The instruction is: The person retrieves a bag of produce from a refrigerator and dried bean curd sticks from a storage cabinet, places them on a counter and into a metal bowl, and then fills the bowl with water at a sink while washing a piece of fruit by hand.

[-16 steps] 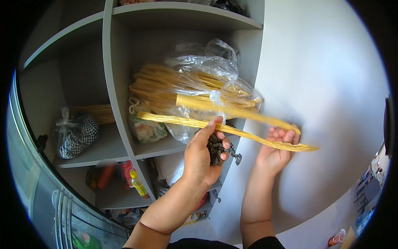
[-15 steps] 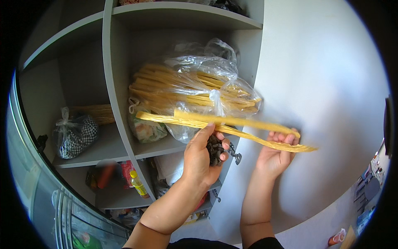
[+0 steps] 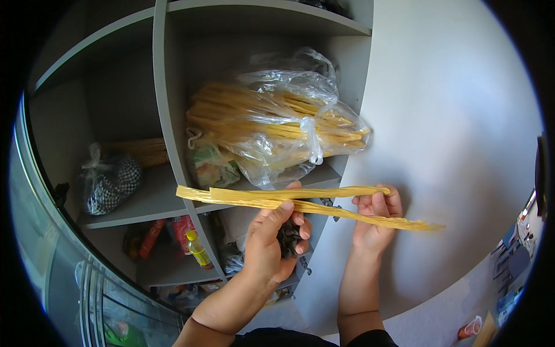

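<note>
- The left hand [image 3: 266,240] was partly curled, its thumb and forefinger pinching a longer yellow strip [image 3: 341,213] and a shorter yellow strip [image 3: 335,192] together.
- Dark crinkled pieces [image 3: 288,240] lay cupped in that same hand, under its bent fingers.
- The right hand [image 3: 370,235] was loosely closed, palm up, with the shorter strip's end at its fingers; the longer one crossed the hand and stuck out beyond it.
- Both strips stretched roughly level in front of the cabinet, below a knotted clear bag [image 3: 272,128] of similar strips.
- A smaller bag [image 3: 214,166], partly green, sat just left of that bundle.
- In the compartment farther left was a checked black-and-white item [image 3: 114,185] in clear plastic.
- Below stood a yellow-capped bottle [image 3: 198,251], near a red package [image 3: 152,238].
- A pale panel [image 3: 457,144] rose on the right.
</note>
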Motion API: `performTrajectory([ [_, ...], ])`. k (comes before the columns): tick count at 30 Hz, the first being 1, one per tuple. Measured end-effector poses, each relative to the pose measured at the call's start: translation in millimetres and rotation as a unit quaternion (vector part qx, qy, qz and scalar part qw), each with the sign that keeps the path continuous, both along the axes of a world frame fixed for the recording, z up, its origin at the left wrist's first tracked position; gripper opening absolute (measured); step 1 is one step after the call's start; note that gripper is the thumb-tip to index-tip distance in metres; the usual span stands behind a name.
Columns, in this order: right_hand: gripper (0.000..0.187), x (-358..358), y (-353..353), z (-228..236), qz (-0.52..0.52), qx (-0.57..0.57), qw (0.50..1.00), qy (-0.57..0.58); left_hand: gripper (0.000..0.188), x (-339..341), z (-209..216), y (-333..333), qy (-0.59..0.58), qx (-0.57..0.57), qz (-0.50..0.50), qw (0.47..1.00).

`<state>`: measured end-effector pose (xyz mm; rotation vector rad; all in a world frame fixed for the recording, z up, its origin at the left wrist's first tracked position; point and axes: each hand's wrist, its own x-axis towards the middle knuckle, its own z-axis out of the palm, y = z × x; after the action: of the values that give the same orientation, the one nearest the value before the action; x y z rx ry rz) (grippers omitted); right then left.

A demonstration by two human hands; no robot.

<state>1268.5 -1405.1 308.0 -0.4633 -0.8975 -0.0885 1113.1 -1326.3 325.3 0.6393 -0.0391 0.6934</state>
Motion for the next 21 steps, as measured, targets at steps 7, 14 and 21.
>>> performTrajectory([
  [7,0.021,-12.4,8.7,-6.2,0.092,0.028,0.995,0.004,0.029,0.7,-4.5,12.6,-0.005,-0.030,0.045,0.999],
  [14,0.059,-5.2,43.8,-6.1,0.122,-0.068,0.959,0.247,0.027,2.8,-0.5,16.8,-0.035,-0.028,0.156,0.987],
  [21,0.085,34.6,120.8,33.2,-0.104,-0.154,0.980,0.071,0.021,19.3,10.3,26.1,-0.062,-0.048,0.210,0.975],
])
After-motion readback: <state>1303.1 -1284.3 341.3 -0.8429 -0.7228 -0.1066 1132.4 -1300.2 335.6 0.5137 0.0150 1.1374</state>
